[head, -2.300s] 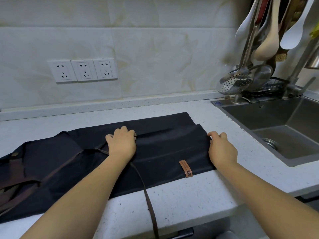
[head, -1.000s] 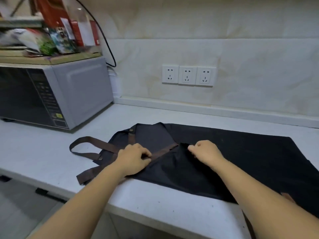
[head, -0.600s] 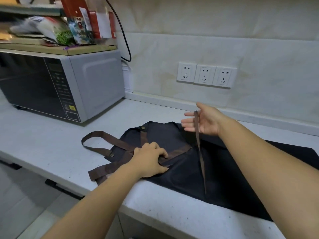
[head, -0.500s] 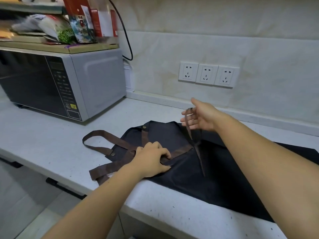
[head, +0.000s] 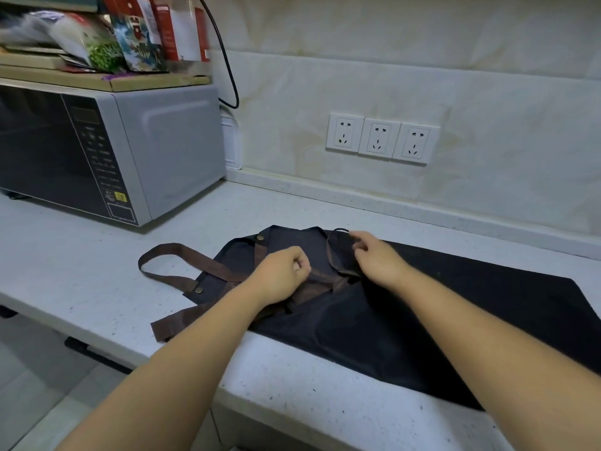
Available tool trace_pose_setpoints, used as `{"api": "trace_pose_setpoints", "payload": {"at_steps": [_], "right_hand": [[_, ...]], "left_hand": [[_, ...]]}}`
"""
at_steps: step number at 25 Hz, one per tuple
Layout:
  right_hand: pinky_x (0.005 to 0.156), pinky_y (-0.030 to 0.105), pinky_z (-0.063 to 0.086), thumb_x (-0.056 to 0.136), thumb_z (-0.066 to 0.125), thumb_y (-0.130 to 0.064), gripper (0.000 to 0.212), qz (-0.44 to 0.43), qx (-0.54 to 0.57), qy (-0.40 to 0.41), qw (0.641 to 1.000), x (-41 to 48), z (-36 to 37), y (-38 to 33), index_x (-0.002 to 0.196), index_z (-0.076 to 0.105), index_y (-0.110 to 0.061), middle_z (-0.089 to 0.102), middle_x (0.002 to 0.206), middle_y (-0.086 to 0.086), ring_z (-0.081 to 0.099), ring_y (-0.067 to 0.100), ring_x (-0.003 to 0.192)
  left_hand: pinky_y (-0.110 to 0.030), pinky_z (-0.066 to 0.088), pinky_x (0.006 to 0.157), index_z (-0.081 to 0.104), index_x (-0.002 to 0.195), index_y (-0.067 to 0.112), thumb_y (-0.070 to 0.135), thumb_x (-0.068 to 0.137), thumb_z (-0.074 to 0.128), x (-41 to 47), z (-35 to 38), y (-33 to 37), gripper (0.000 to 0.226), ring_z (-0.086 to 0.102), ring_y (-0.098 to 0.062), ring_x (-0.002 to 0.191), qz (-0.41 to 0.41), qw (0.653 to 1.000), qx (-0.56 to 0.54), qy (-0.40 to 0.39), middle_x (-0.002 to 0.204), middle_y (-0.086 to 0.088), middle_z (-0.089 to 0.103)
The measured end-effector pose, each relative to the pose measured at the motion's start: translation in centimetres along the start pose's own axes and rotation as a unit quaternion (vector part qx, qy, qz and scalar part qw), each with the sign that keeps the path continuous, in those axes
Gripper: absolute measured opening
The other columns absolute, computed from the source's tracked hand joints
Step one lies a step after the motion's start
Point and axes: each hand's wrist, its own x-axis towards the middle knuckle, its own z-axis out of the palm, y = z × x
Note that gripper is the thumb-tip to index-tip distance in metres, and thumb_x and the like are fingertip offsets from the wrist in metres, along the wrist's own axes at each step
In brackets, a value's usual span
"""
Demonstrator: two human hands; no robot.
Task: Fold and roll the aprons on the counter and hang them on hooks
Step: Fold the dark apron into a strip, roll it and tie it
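Dark apron point(head: 422, 320) lies flat on the counter point(head: 97, 255) under both my hands. Left hand point(head: 279, 278) is curled tight on a brown strap point(head: 320, 277) at the bib. Right hand point(head: 377, 258), just beside it, pinches a thin tie point(head: 330, 252). Microwave point(head: 130, 151) is off past my left, 3 sockets point(head: 379, 138) beyond.

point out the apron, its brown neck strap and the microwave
apron point(head: 494, 288): head view, flat dark cloth of the body
brown neck strap point(head: 201, 260): head view, upper band of the loop
microwave point(head: 182, 148): head view, grey side panel
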Motion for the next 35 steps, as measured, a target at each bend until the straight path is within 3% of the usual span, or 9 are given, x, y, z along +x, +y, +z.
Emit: {"api": "trace_pose_setpoints", "payload": {"at_steps": [5,12,15,17,20,23,25,30,35], "right_hand": [[0.100,0.020,0.027,0.101,0.034,-0.016,0.038,-0.070,0.008,0.183,0.981,-4.2,3.2,3.8,0.136,0.048,-0.016,0.053,0.130,0.001,0.041,0.017,0.124],[0.106,0.034,0.032,0.092,0.041,-0.010,0.039,-0.061,-0.083,0.190,0.976,-3.9,3.4,3.9,0.126,0.057,-0.020,0.060,0.117,-0.004,0.046,0.017,0.115],[0.107,0.034,0.031,0.091,0.041,-0.010,0.040,-0.048,-0.087,0.198,0.975,-3.6,3.3,4.0,0.127,0.056,-0.020,0.060,0.118,-0.003,0.046,0.017,0.116],[0.108,0.035,0.032,0.092,0.040,-0.011,0.042,-0.022,-0.088,0.204,0.975,-3.4,3.3,4.2,0.131,0.053,-0.020,0.061,0.120,0.000,0.046,0.020,0.118],[0.110,0.035,0.030,0.095,0.037,-0.016,0.042,0.006,-0.081,0.182,0.980,-3.2,3.3,4.3,0.135,0.049,-0.021,0.059,0.125,0.001,0.043,0.021,0.123],[0.113,0.033,0.025,0.097,0.034,-0.022,0.041,-0.011,-0.121,0.147,0.982,-3.4,3.5,4.3,0.132,0.052,-0.030,0.056,0.131,-0.007,0.038,0.015,0.128],[0.114,0.031,0.022,0.097,0.033,-0.025,0.040,-0.020,-0.134,0.140,0.981,-3.5,3.5,4.3,0.131,0.053,-0.033,0.053,0.132,-0.012,0.036,0.012,0.128],[0.113,0.030,0.022,0.098,0.033,-0.025,0.038,-0.024,-0.144,0.149,0.978,-3.1,3.3,4.4,0.127,0.056,-0.033,0.052,0.130,-0.014,0.036,0.010,0.127],[0.114,0.034,0.022,0.097,0.034,-0.026,0.042,-0.018,-0.140,0.146,0.979,-3.0,3.4,4.6,0.137,0.046,-0.033,0.051,0.134,-0.011,0.036,0.015,0.128]], "left_hand": [[-0.018,0.039,0.063,0.062,0.086,0.020,0.001,0.082,0.060,2.3,-3.4,0.0,0.019,0.049,-0.012,0.070,-0.035,0.999,-0.030,0.009,0.071,0.007,0.052],[-0.026,0.040,0.056,0.066,0.089,0.011,0.031,0.091,0.060,8.8,-7.3,0.1,0.020,0.045,-0.023,0.067,-0.168,0.972,-0.110,0.119,0.081,-0.005,0.052],[-0.038,0.037,0.096,0.052,0.132,0.018,0.028,0.092,0.047,11.4,-8.0,0.4,0.041,0.044,-0.031,0.116,-0.246,0.950,0.088,0.170,0.127,-0.011,0.050],[-0.044,0.027,0.107,0.041,0.141,0.027,0.022,0.089,0.048,11.2,-6.1,1.5,0.053,0.029,-0.030,0.134,-0.169,0.946,0.233,0.151,0.144,-0.008,0.037],[-0.036,0.040,0.104,0.061,0.124,0.028,0.021,0.090,0.048,10.6,-0.1,2.9,0.037,0.046,-0.027,0.126,-0.007,0.983,0.183,0.029,0.135,-0.003,0.056],[-0.042,0.039,0.106,0.059,0.128,0.036,0.036,0.095,0.050,10.3,4.8,2.6,0.034,0.043,-0.029,0.130,-0.029,0.976,0.206,-0.059,0.137,-0.001,0.053],[-0.044,0.036,0.105,0.054,0.133,0.039,0.032,0.097,0.049,10.4,6.0,2.3,0.037,0.037,-0.029,0.131,-0.073,0.969,0.235,-0.024,0.140,-0.003,0.048],[-0.027,0.045,0.093,0.070,0.110,0.024,0.004,0.085,0.050,11.6,4.2,2.8,0.037,0.060,-0.019,0.110,-0.078,0.990,0.012,0.114,0.114,0.002,0.068],[-0.022,0.039,0.050,0.068,0.080,0.015,0.012,0.088,0.059,10.3,-2.4,3.2,0.012,0.051,-0.016,0.055,-0.127,0.934,-0.266,0.201,0.079,0.001,0.063]]}}
